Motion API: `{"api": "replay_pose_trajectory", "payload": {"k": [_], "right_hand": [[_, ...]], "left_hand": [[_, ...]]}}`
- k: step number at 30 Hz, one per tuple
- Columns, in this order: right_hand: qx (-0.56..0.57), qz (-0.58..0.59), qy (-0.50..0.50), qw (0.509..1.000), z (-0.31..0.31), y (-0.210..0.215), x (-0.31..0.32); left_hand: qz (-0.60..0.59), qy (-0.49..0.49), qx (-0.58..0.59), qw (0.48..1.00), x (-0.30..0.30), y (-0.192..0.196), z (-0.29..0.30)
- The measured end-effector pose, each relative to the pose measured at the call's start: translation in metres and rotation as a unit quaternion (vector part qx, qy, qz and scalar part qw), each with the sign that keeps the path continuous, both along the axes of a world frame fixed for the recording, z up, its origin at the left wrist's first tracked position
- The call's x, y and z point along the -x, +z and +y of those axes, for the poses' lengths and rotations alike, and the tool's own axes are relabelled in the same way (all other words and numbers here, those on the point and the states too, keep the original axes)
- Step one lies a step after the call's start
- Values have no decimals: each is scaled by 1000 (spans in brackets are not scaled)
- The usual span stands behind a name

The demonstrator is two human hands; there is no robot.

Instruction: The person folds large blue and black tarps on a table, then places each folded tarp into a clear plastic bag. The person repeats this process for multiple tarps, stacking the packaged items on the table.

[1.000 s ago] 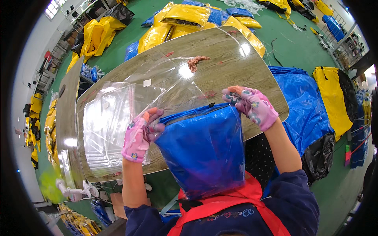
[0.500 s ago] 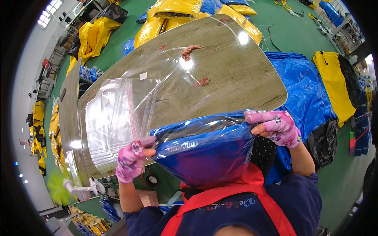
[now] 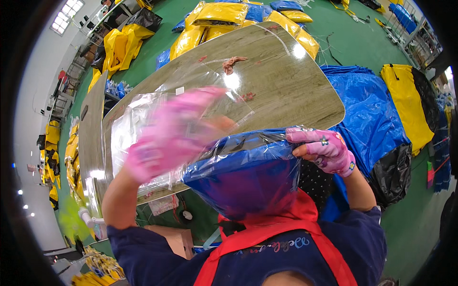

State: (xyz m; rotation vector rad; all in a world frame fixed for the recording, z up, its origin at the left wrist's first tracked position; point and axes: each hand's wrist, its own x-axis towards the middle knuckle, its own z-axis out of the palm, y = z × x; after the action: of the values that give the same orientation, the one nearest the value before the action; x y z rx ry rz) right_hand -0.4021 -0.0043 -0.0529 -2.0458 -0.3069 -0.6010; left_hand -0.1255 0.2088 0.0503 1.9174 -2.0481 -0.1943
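Blue folded item (image 3: 243, 176) in clear plastic bag (image 3: 143, 119), at near edge of worktop (image 3: 296, 81). Right hand (image 3: 324, 150) fingers pinched on bag corner; left hand (image 3: 167, 133) blurred, grip can't tell. Prob. light, soft, slippery film; best gripped at corners.

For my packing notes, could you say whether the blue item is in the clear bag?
Partly in: clear bag film covers the blue item's top.

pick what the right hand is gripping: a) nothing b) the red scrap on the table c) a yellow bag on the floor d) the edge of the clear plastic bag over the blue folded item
d: the right hand pinches the rim of the clear plastic bag that is drawn over the blue folded item at the table edge.
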Motion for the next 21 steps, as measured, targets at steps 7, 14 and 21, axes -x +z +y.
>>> {"api": "replay_pose_trajectory", "payload": {"k": [7, 14, 21], "right_hand": [[83, 150, -170, 970, -34, 43, 30], [234, 317, -124, 911, 30, 31, -41], [221, 135, -200, 945, 22, -12, -17]], "left_hand": [[92, 90, -193, 973, 61, -51, -39], [-37, -16, -7, 999, 62, -75, -24], [-16, 37, -401, 915, 71, -49, -76]]}}
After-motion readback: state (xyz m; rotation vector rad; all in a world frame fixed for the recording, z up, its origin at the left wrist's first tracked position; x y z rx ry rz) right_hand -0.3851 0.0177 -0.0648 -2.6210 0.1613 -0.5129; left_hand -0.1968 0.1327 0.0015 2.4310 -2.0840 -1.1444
